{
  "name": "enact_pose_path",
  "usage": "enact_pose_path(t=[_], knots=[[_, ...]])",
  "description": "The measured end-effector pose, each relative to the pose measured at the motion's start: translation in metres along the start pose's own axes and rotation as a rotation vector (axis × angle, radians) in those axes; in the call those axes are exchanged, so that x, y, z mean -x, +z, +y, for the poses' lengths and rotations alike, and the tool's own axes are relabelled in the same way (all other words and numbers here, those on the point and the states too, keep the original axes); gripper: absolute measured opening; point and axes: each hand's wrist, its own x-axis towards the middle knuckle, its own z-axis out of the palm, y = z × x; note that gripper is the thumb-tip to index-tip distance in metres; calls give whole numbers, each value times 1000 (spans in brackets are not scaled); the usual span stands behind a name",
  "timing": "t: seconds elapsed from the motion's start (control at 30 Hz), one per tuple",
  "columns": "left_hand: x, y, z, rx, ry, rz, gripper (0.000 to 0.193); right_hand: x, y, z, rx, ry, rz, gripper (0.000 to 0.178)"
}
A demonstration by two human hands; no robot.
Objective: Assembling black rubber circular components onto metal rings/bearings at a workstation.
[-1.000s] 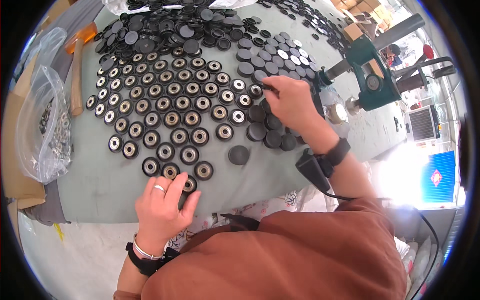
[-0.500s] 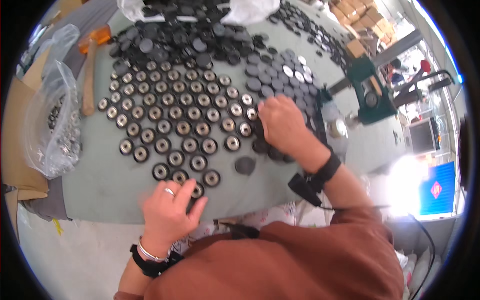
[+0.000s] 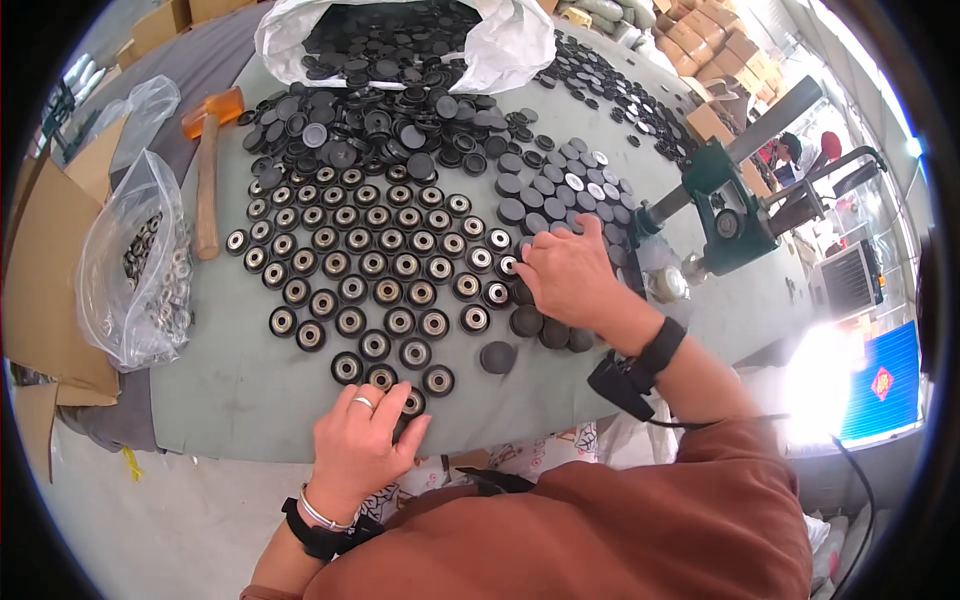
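Note:
Black round wheels with metal bearings in their centres [image 3: 387, 290] lie in a loose group across the table. My left hand [image 3: 362, 442], with a ring on one finger, is at the group's near edge. Its thumb and fingers close around the nearest wheel [image 3: 411, 402]. Over the group's right edge, my right hand [image 3: 572, 272] has its fingers bent, the thumb beside a bearing wheel [image 3: 508, 265]; what its fingertips hold, if anything, is hidden. Around that hand lie dark discs, face up [image 3: 540, 185], and a lone dark disc [image 3: 497, 357] sits nearer me.
A white sack [image 3: 510, 50] spills black caps [image 3: 330, 135] at the back. On the left are a mallet [image 3: 207, 190] with an orange head, a clear bag of metal parts [image 3: 140, 270] and a cardboard box [image 3: 60, 270]. A green press [image 3: 735, 195] stands right.
The whole view has shifted, showing more of the sack at the back. My right hand's fingers have spread somewhat at the group's right edge. My left hand stays at the nearest wheel.

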Motion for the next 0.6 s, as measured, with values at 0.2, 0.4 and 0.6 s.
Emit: enact_pose_path(t=[0.2, 0.4, 0.6], knots=[[-1, -2, 1, -11, -6, -23, 37, -92, 2, 29, -289, 165, 232, 24], [-1, -3, -1, 20, -23, -31, 37, -162, 21, 44, -230, 193, 73, 31], [-3, -5, -1, 24, -23, -51, 37, -171, 42, 76, -156, 348, 38, 26]])
